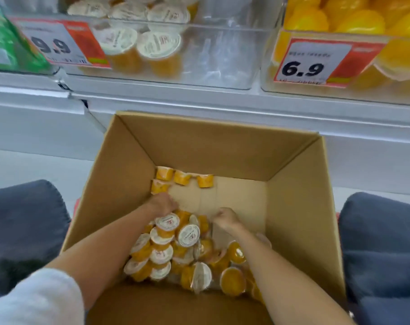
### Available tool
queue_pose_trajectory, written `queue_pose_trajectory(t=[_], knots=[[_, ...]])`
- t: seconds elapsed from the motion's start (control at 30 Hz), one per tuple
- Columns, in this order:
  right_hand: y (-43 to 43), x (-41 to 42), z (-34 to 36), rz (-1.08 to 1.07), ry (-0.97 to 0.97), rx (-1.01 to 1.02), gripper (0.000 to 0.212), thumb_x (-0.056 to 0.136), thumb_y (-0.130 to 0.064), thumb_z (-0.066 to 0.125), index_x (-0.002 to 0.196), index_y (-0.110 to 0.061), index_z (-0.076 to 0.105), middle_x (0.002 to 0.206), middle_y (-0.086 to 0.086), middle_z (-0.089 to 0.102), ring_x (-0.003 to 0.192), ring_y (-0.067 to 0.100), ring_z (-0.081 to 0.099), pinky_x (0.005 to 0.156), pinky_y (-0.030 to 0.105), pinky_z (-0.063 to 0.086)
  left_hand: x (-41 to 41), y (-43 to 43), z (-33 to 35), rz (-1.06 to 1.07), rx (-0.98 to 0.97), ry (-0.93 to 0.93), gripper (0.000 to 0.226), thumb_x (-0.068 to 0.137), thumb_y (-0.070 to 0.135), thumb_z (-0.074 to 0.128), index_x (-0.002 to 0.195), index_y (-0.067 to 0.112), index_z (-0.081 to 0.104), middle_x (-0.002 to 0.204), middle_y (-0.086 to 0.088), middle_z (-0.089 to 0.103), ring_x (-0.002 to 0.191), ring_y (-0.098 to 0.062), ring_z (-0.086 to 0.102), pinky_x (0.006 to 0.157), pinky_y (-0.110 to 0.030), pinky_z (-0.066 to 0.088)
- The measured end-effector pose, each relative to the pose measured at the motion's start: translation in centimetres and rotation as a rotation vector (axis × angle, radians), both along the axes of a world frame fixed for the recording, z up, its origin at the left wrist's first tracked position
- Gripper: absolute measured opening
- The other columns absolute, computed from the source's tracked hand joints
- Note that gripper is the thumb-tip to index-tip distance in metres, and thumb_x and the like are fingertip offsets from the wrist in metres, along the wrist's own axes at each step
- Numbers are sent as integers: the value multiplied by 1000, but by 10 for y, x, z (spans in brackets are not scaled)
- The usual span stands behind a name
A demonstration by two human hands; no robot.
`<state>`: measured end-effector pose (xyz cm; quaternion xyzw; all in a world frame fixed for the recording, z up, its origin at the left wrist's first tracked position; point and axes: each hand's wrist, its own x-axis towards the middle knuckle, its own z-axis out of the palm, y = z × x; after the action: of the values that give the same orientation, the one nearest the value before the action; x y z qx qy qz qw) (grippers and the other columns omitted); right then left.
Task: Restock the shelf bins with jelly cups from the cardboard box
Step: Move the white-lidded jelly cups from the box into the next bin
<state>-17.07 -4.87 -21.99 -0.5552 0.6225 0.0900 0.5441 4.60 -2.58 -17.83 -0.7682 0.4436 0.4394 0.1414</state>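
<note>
A pale sleeve sits lowest in view, and both bare forearms reach from it down into the box – an open brown carton that stands on the floor between two blue-grey knees.

Its near half holds a loose heap of cups. They are short orange tubs with white printed foil lids, and they tip every way: some lids face up, others lie on their sides or show their bases. Four more cups line the box's far left corner, wider lid ends toward the far wall. The rest of the box floor is bare cardboard.

The left hand rests at the heap's far edge and the right hand just right of it. Both have their fingers curled under, and I cannot tell what, if anything, either holds.

Above the box, a clear bin holds a few cups upright at its left – its right side is bare. Right of that, a second bin is full of yellow goods. Price tags read 9.9 and 6.9.
</note>
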Motion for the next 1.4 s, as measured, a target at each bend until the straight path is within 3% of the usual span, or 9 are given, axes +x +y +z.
queue_pose_trajectory(t=[0.13, 0.27, 0.4, 0.53, 0.67, 0.8, 0.93, 1.1, 1.4], knots=[[12, 28, -18, -43, -79, 78, 31, 76, -45, 74, 80, -15, 66, 87, 3, 68, 85, 20, 64, 67, 29, 48, -9, -9, -24, 36, 138, -76, 73, 88, 68, 41, 128, 9, 54, 133, -12, 55, 121, -32, 52, 105, -45, 39], [23, 42, -24, -230, -94, 71, 21, 73, -35, 74, 74, -16, 65, 77, -2, 64, 84, 20, 64, 77, 33, 52, -8, -12, -38, 94, 187, -73, 73, 82, 68, 52, 127, 9, 53, 129, -11, 57, 120, -33, 52, 108, -51, 36], [21, 35, -27, -387, -113, 67, 26, 88, -20, 58, 111, -15, 68, 112, 5, 68, 93, 26, 63, 86, 38, 52, -9, -6, -28, 268, 134, -6, 67, 88, 50, 59, 137, 6, 45, 141, -11, 49, 130, -34, 44, 112, -46, 31], [4, 20, -8, -578, -158, 35, 29, 96, -16, 49, 123, -9, 60, 116, 9, 62, 87, 22, 55, 73, 43, 58, -18, -5, -16, 423, -22, 91, 46, 90, 18, 67, 131, 2, 55, 134, -11, 57, 123, -28, 53, 100, -31, 44], [-17, 9, 27, -679, -254, 16, 35, 99, -15, 38, 132, -19, 51, 123, 7, 56, 84, 25, 54, 38, 24, 47, -22, -4, 9, 538, -172, 247, 38, 93, 19, 62, 128, 6, 58, 127, -7, 61, 118, -27, 57, 91, -32, 48], [-33, 13, 92, -567, -400, -131, 34, 102, -12, 35, 126, -24, 55, 122, 12, 57, 59, 17, 50, 32, 18, 39, -19, -10, 65, 718, -283, 526, 36, 98, 18, 53, 134, 15, 53, 119, -10, 64, 100, -25, 62, 72, -32, 56], [-35, 16, 187, -413, -527, -253, 28, 93, -21, 60, 121, -21, 61, 119, 7, 64, 76, 15, 61, 48, 19, 49, -15, -12, 144, 781, -442, 697, 39, 102, 11, 41, 139, 23, 45, 135, -7, 52, 109, -27, 61, 76, -36, 57], [-29, 32, 296, -193, -641, -446, 64, 73, -14, 82, 128, -25, 53, 117, -1, 62, 98, 15, 65, 67, 23, 56, -4, -7, 240, 655, -724, 709, 38, 102, 5, 33, 127, 24, 54, 107, 2, 62, 63, -4, 61, 45, -17, 43], [-63, 74, 416, -72, -530, -932, 76, 67, -54, 80, 133, -22, 58, 128, -2, 61, 109, 14, 62, 95, 36, 52, 42, -33, 368, 631, -1178, 621, 40, 95, 27, 56, 133, 17, 56, 114, -4, 61, 92, -22, 60, 60, -24, 52]])
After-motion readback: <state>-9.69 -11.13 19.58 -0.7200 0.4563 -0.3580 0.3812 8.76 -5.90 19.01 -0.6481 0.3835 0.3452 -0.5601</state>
